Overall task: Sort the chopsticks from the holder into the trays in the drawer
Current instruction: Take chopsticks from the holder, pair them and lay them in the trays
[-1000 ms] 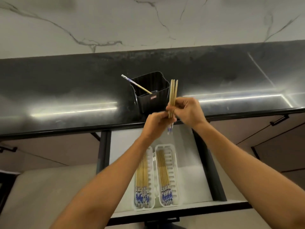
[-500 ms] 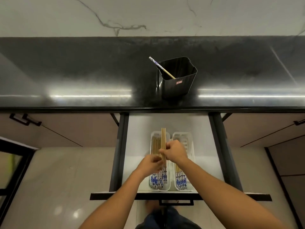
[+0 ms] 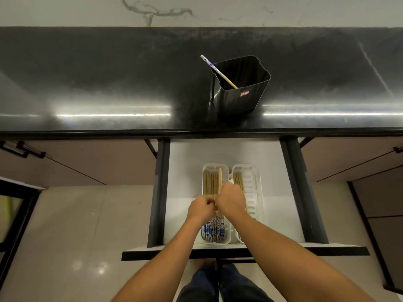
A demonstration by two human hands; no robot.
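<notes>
A black holder (image 3: pixel 242 88) stands on the dark counter with one blue-tipped chopstick (image 3: pixel 218 71) leaning out of it. Below, the open drawer (image 3: pixel 185 171) holds two white trays side by side. The left tray (image 3: pixel 214 166) is packed with several wooden chopsticks (image 3: pixel 209 184), blue-patterned ends toward me. The right tray (image 3: pixel 253 192) has a few along its left side. My right hand (image 3: pixel 231 199) grips a chopstick (image 3: pixel 220 178) low over the left tray. My left hand (image 3: pixel 201 209) is curled beside it and pinches the same chopstick's near part.
The black counter edge (image 3: pixel 87 131) overhangs the drawer's back. Dark drawer rails (image 3: pixel 160 192) run down both sides. Closed cabinet fronts with black handles (image 3: pixel 24 149) flank the drawer. My legs (image 3: pixel 218 284) stand under the drawer front, on a pale tiled floor.
Both hands carried the chopsticks from beside the holder down into the drawer and lowered them over the left tray. The view tilted downward.
</notes>
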